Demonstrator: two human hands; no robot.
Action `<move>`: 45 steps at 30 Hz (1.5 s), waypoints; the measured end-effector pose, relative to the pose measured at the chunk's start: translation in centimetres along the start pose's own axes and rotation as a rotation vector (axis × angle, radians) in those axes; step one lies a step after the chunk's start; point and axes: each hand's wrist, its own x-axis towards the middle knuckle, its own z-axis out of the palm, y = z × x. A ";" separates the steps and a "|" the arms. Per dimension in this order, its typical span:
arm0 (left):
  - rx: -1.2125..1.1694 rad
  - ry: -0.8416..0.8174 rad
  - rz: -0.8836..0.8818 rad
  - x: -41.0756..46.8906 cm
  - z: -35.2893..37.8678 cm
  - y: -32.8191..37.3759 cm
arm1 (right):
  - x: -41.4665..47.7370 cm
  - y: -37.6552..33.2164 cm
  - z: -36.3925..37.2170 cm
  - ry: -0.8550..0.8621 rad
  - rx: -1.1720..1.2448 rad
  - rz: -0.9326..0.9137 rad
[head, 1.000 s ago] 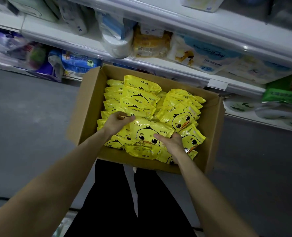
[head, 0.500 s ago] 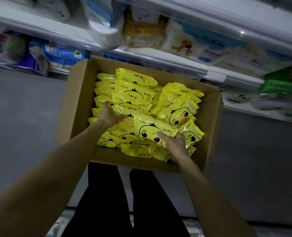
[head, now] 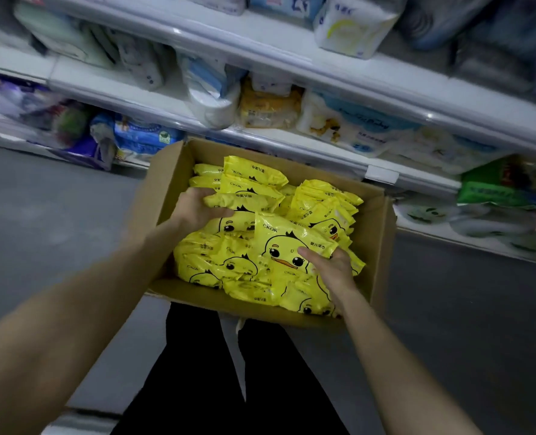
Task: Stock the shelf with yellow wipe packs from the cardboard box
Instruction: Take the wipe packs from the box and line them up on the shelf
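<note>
- We look down into an open cardboard box (head: 229, 304) on the grey floor (head: 56, 230). It is nearly full of yellow wipe packs (head: 216, 255) printed with a cartoon duck. The shelf (head: 292, 147) runs just beyond it at twelve o'clock.
- Over the last second our left hand (head: 197, 208) has moved from the near-left packs deeper into the box, toward ten o'clock. Its fingers now curl round the end of one plump pack (head: 244, 200).
- Our right hand (head: 331, 266), at four o'clock in the box, was resting on the pile and now grips the big duck-faced pack (head: 292, 240). The thumb lies on its face and the fingers are behind its edge. The pack now tilts up off the pile.
- Our view has tipped upward, so more rows of shelving show.
- We judge that each hand now has a pack, so the lift toward the shelf comes next.
- A yellowish packet (head: 270, 105) sits on the shelf at twelve o'clock. We cannot tell whether it is the same product.
</note>
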 end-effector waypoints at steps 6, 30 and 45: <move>0.006 0.090 0.158 -4.1 -5.7 6.4 | -3.3 -6.5 -2.3 -0.047 -0.014 -0.198; 0.010 0.497 0.760 -17.8 -26.2 31.8 | -18.8 -35.2 -7.2 -0.049 0.049 -0.990; 0.204 0.424 0.787 -10.9 -33.9 42.2 | -18.7 -46.6 -4.6 0.064 0.050 -1.011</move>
